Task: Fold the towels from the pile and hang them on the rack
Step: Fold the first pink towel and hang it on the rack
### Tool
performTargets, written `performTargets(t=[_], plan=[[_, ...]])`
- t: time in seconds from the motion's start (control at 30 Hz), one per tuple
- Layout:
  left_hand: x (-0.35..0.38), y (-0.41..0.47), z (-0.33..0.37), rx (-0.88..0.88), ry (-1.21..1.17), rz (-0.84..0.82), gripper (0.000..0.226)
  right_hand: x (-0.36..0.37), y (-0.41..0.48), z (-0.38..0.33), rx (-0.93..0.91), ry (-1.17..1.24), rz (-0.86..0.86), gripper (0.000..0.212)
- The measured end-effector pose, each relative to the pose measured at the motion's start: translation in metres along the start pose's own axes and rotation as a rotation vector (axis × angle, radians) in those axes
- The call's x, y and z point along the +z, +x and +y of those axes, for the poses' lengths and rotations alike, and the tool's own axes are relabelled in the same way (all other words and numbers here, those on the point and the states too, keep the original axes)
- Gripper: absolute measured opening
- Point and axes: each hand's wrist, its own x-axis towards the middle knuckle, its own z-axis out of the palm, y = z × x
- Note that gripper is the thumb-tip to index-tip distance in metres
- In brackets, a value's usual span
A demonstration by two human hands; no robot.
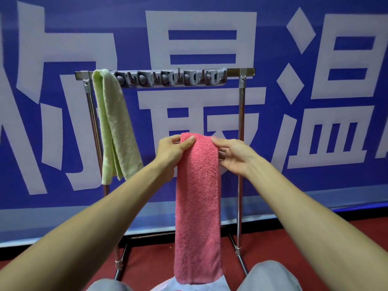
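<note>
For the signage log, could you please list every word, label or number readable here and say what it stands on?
"最": large white character, middle of the blue banner, its foot hidden by the pink towel.
"温": white, on the banner's right, slightly cut by the frame edge.
Left character and far-right fragment: cropped, unreadable.
Green towel, pink towel, grey hook strip: no text visible.

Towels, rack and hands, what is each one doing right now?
pink towel, folded into a long strip, hanging down from both hands in front of the rack
green towel, folded, draped over the left end of the top bar
rack, standing upright on the floor
left hand, pinches the pink towel's top left edge
right hand, holds the pink towel's top right edge, thumb on top
</note>
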Motion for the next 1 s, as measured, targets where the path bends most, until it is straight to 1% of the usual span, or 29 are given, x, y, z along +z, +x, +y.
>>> performTargets(t=[0.13,0.23,0.3,0.37,0.43,0.5,0.57,0.63,0.73,0.8,0.93,1.0], plan=[[-0.006,0.001,0.007,-0.088,-0.043,0.039,0.02,0.008,-0.001,0.002,-0.054,-0.004,0.042,0.021],[-0.011,0.001,0.008,-0.172,-0.136,0.07,0.024,0.02,0.001,0.003,-0.124,-0.073,0.098,0.029],[-0.014,-0.002,0.006,-0.22,-0.184,0.056,0.026,0.027,0.004,0.003,-0.148,-0.048,0.149,0.037],[-0.018,-0.005,0.0,-0.265,-0.198,0.037,0.028,0.032,0.006,0.002,-0.152,-0.03,0.211,0.04],[-0.019,-0.006,-0.009,-0.295,-0.173,0.015,0.031,0.035,0.007,0.001,-0.143,-0.032,0.243,0.032],[-0.018,-0.01,-0.02,-0.32,-0.141,-0.009,0.034,0.036,0.008,0.0,-0.136,-0.045,0.264,0.02],[-0.014,-0.013,-0.029,-0.34,-0.107,-0.061,0.037,0.034,0.008,0.0,-0.135,-0.036,0.287,0.015],[-0.009,-0.015,-0.033,-0.307,-0.09,-0.097,0.033,0.031,0.009,0.0,-0.141,-0.03,0.305,0.016],[-0.001,-0.011,-0.026,-0.206,-0.084,-0.074,0.03,0.022,0.007,-0.003,-0.148,-0.067,0.322,0.013],[0.004,-0.007,-0.018,-0.18,-0.063,-0.077,0.029,0.014,0.005,-0.006,-0.154,-0.101,0.316,0.012],[0.015,-0.002,-0.005,-0.186,-0.014,-0.117,0.031,0.0,0.001,-0.012,-0.168,-0.281,0.276,0.019],[0.018,0.0,-0.002,-0.177,0.003,-0.129,0.026,-0.005,-0.006,-0.017,-0.162,-0.372,0.231,0.018]])
